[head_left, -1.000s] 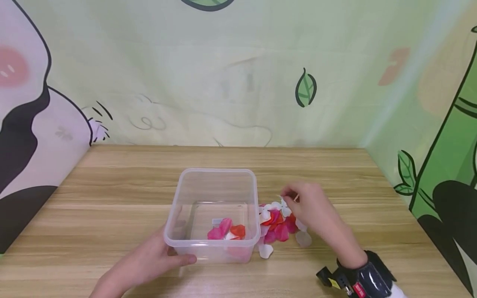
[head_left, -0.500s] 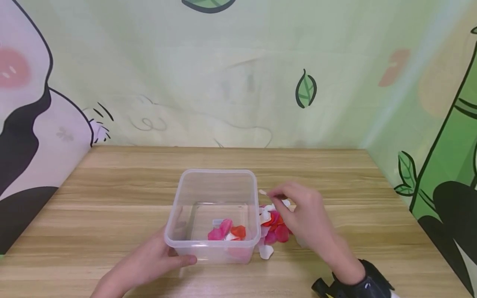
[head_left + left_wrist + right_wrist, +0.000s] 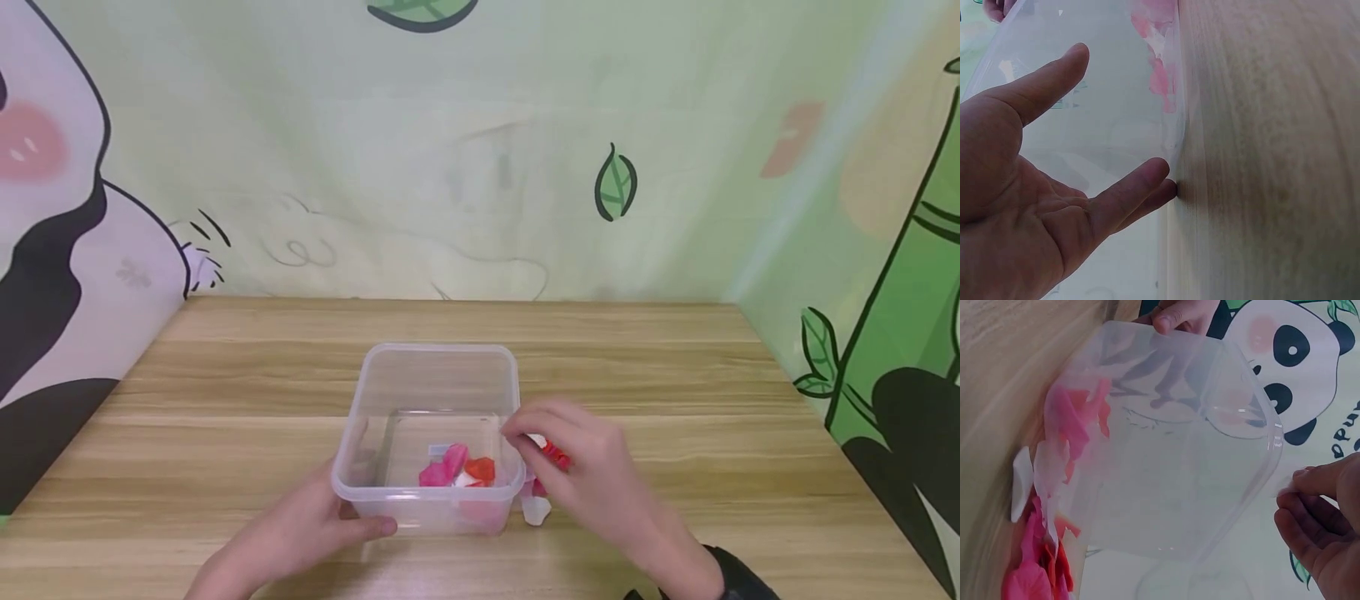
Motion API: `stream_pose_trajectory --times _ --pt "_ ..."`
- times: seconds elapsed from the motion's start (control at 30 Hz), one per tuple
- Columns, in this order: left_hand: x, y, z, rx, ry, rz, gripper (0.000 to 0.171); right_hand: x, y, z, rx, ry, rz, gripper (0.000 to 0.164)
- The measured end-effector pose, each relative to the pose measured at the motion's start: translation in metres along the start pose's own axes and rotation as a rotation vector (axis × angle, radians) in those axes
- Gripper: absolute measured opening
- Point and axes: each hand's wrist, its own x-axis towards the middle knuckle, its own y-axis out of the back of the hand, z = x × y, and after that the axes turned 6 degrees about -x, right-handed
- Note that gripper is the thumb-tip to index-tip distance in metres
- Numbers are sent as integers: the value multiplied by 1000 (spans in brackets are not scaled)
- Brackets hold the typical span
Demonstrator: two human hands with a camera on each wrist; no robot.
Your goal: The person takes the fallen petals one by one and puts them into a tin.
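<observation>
A clear plastic box [image 3: 420, 510] stands on the table with several pink, red and white flower petals [image 3: 454, 467] on its bottom. My left hand [image 3: 303, 521] rests on its near left corner, thumb along the front wall; in the left wrist view the fingers lie fairly straight against the plastic. At the box's right rim, my right hand [image 3: 581, 467] pinches a small white petal [image 3: 1285, 487] between thumb and fingertips. A loose heap of petals [image 3: 1029, 575] lies against the box's right side, mostly hidden behind my right hand in the head view.
The wood-grain table [image 3: 247, 375] reaches back to a printed cloth backdrop [image 3: 450, 167] with panda and leaf drawings. A white petal [image 3: 536, 510] lies near the box's front right corner.
My right hand has lifted a white petal from the heap and carried it left to the box's right rim. My left hand and the box stay in place.
</observation>
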Motion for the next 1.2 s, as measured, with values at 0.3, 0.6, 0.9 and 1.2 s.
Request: stream_pose_trajectory --times 0.3,0.6,0.9,1.2 --pt "0 0 0 14 -5 5 112 -3 -7 -4 21 49 -31 28" --pt "0 0 -1 27 -2 -1 98 -3 -5 -1 -18 29 -10 10" --pt "1 0 -2 -3 -9 -16 96 0 11 15 -139 -106 -27 30" --pt "0 -1 0 21 7 -5 103 -4 25 44 -263 -357 -229 28"
